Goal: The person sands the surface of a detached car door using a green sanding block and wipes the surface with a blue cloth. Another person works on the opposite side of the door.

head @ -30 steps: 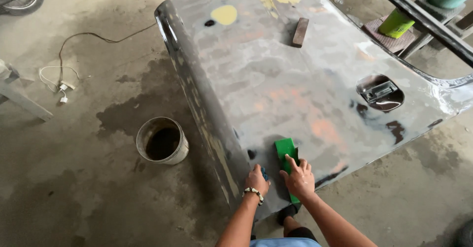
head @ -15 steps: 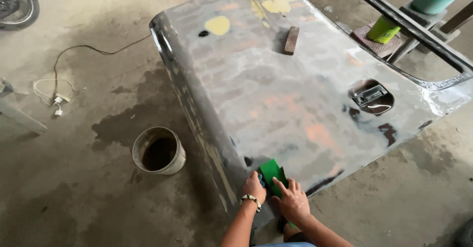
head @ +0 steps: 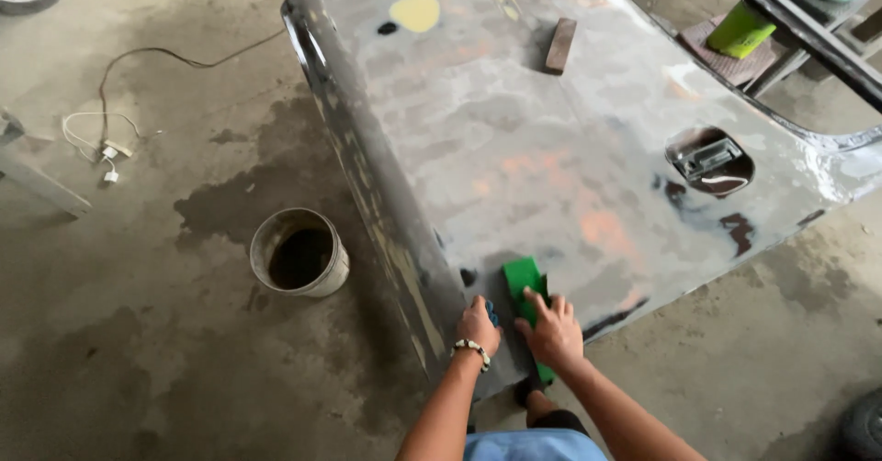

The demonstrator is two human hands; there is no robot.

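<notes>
A large grey sanded car body panel lies across the floor, patched with yellow filler and pinkish spots. At its near edge my right hand presses flat on a green sanding block that lies on the panel. My left hand, with a beaded bracelet on the wrist, rests on the panel's near edge just left of the block; something small and blue shows under its fingers.
A dirty bucket stands on the wet concrete floor left of the panel. A brown block lies on the panel's far part. A door-handle recess is at right. Cables lie at far left.
The green block and my right hand slid back toward the near edge, then forward again slightly. My left hand stayed on the panel's edge. The camera view shifted a little.
</notes>
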